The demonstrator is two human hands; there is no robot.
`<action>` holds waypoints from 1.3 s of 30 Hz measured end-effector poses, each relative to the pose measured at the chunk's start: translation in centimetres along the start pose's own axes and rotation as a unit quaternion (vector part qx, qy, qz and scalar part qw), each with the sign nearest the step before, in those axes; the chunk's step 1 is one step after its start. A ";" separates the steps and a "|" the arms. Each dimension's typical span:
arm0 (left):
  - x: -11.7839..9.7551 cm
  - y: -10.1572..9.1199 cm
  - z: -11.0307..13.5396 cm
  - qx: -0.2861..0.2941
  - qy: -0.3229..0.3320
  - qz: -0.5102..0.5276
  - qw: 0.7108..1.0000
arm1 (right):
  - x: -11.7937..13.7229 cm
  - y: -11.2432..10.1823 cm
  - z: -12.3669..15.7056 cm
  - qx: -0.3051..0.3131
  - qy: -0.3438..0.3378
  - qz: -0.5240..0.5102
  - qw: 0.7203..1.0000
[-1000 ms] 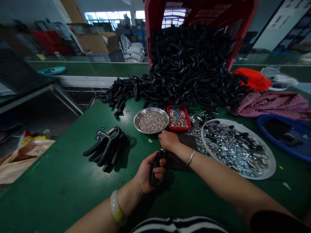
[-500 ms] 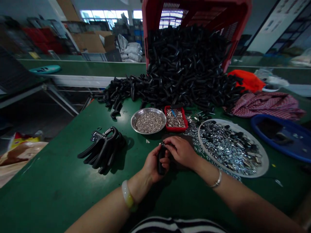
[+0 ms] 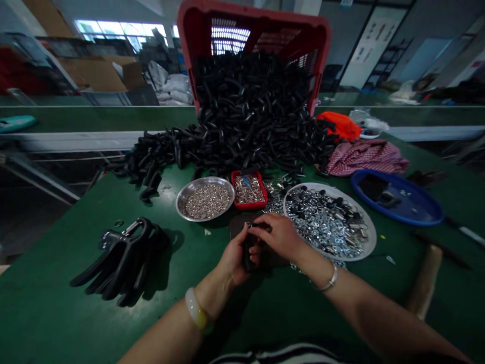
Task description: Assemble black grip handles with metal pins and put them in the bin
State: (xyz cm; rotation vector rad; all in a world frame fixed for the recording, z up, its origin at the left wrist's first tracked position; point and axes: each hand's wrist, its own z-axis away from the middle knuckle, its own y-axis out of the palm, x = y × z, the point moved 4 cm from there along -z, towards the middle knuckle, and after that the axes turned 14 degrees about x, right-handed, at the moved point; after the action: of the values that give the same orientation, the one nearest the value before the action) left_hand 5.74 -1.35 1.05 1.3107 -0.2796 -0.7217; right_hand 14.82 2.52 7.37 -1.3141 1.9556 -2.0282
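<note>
My left hand (image 3: 232,259) is wrapped round a black handle (image 3: 247,255) held upright over a dark block (image 3: 237,225). A small shiny metal bit shows at the handle's top, by my left thumb. My right hand (image 3: 279,236) is closed, its thumb and fingertips pinched at that top end; what they hold is too small and hidden to make out. Off to the left lies a stack of black hand grip exercisers (image 3: 125,255) with a metal spring on top. Just beyond my hands are a steel bowl (image 3: 181,210) of small metal pins and a red tray (image 3: 250,206) of metal pieces.
A white dish (image 3: 373,237) of metal rings and fittings stands right of my right forearm. Behind, black handles (image 3: 250,101) spill from a tipped red crate (image 3: 322,45). A blue tray (image 3: 420,215), a checked cloth (image 3: 369,156) and a hammer with a wooden handle (image 3: 426,280) are at right.
The view has turned to the right, so the bench things sit farther left and the hammer shows. My hands stay together at the handle's top, with only slight finger movement.
</note>
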 end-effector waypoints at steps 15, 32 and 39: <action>-0.6 0.8 -3.4 -0.006 -0.011 -0.002 1.000 | -11.6 -6.3 1.7 0.247 0.101 0.319 0.909; -0.1 1.0 -3.2 -0.018 -0.026 -0.037 0.999 | -7.0 -7.5 4.1 0.054 0.078 -0.004 0.995; 0.0 0.5 -2.6 0.031 -0.042 -0.019 0.998 | -1.3 -4.7 3.3 0.004 -0.015 0.028 0.999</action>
State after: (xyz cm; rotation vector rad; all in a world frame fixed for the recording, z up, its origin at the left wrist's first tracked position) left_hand 7.38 0.70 0.79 1.3500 -0.3480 -0.8061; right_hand 19.99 1.54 10.07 -1.2643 1.9465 -1.9780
